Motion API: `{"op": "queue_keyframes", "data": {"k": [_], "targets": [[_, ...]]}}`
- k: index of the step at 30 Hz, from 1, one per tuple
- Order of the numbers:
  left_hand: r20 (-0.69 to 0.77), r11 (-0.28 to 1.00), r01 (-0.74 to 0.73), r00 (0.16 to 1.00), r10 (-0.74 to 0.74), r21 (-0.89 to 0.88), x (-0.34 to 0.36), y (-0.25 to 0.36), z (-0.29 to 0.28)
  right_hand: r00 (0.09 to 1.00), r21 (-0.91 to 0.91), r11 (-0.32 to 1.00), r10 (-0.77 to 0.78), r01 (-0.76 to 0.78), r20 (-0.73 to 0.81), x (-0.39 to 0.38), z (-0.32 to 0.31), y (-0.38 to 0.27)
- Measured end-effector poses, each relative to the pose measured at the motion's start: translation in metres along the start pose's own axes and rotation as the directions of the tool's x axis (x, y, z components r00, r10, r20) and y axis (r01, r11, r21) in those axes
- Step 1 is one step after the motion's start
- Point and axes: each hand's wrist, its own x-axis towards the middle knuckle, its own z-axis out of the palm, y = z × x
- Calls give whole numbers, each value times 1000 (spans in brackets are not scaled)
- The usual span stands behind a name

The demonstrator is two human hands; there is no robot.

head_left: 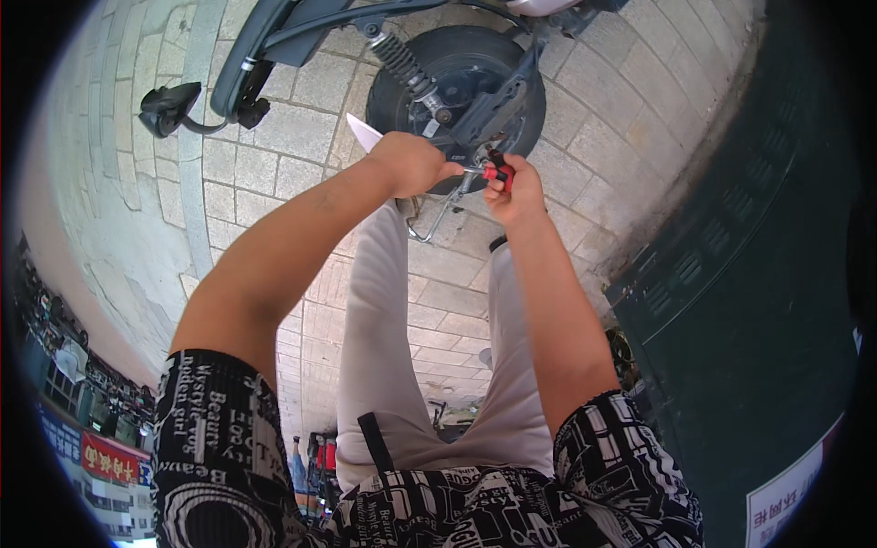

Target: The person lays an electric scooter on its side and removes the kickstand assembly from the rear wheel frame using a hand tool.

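Note:
My right hand [521, 194] is closed around the red and black handle of a screwdriver [500, 173]. Its metal shaft points left, toward my left hand [411, 166], whose thumb side meets the shaft's end. The left fingers are curled, and what they hold is hidden. A pale, pointed flat piece [364, 133] sticks out beyond that hand; whether it is gripped cannot be told. Just past both hands is the black wheel [388, 100] of a two-wheeled vehicle, with a coil-spring shock absorber [402, 66] and a metal stand [446, 217] below.
The vehicle's dark seat [251, 55] and a black mirror-like part [169, 108] are at the upper left. Pale paving [265, 173] surrounds the wheel. A dark green cabinet [731, 301] rises on the right. My legs [379, 320] stand close below the work.

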Motion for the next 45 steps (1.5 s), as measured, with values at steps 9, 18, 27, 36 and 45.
{"op": "queue_keyframes", "data": {"k": [9, 18, 27, 36, 45], "targets": [[10, 991, 132, 991, -132, -13, 10, 33, 3, 987, 711, 703, -111, -3, 115, -14, 31, 26], [-106, 980, 197, 974, -198, -23, 12, 23, 25, 997, 624, 781, -31, -19, 69, 13, 38, 25], [-175, 975, 212, 959, -221, -69, -6, 9, 45, 996, 500, 866, 38, 7, -79, 25, 48, 40], [-250, 974, 210, 942, -224, -84, -12, 4, 69, 989, 465, 885, 33, 37, -142, 18, 54, 51], [-296, 965, 245, 919, -260, -89, -17, 13, 79, 994, 454, 889, -9, 56, -106, 24, 41, 58]]}}
